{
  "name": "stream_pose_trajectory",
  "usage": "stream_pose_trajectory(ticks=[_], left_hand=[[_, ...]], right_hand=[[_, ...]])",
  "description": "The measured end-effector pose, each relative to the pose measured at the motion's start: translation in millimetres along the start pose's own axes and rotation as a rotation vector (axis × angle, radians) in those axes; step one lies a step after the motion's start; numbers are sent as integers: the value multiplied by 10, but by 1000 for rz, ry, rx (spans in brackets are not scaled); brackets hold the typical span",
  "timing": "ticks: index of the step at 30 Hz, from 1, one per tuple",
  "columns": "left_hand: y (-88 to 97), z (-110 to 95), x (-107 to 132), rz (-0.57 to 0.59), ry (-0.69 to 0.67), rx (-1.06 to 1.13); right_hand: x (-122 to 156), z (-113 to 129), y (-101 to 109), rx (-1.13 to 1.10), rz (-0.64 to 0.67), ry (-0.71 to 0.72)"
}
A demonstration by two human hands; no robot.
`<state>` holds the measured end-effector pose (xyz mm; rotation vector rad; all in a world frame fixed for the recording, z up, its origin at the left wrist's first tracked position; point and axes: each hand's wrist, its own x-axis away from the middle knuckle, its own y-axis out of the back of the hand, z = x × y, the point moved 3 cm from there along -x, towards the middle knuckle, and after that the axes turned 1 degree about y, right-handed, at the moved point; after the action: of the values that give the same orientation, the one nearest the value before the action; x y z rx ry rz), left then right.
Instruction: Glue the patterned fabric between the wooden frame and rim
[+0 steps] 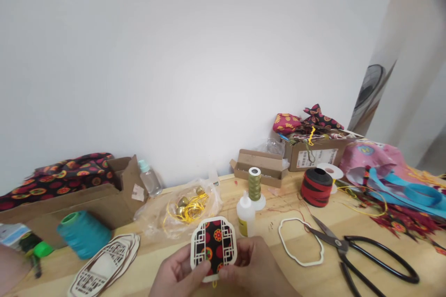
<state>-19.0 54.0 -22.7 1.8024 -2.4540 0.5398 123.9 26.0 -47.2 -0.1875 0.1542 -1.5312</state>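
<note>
Between both hands is a small pale lattice-frame ornament (213, 241) backed with black fabric printed with red and orange motifs. My left hand (184, 269) grips its lower left side, thumb on the front. My right hand (256, 267) holds the lower right edge, thumb also on the face. A bit of yellow cord (214, 283) shows under the ornament. Just behind it stands a white glue bottle (245, 211). To the right lie a bare pale outline frame (281, 236) and black-handled scissors (343, 243). At left is a stack of cut lattice frames (101, 267).
A teal thread cone (83, 234) leans by a long cardboard box (125, 185). Behind are a spray bottle (150, 178), a plastic bag (156, 213) with yellow cords, an olive thread spool (254, 183) and a red-black spool (316, 188). Blue ribbon (418, 195) lies right.
</note>
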Motion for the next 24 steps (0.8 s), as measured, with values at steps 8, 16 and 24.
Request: stream_pose_trajectory(ticks=[8, 16, 24], left_hand=[[-24, -46, -8, -13, -115, -36], [145, -46, -98, -73, -88, 15], [-52, 18, -32, 83, -84, 171]], right_hand=[[0, 77, -29, -54, -17, 18], [-83, 147, 8, -18, -47, 57], [-85, 150, -21, 218, -162, 194]])
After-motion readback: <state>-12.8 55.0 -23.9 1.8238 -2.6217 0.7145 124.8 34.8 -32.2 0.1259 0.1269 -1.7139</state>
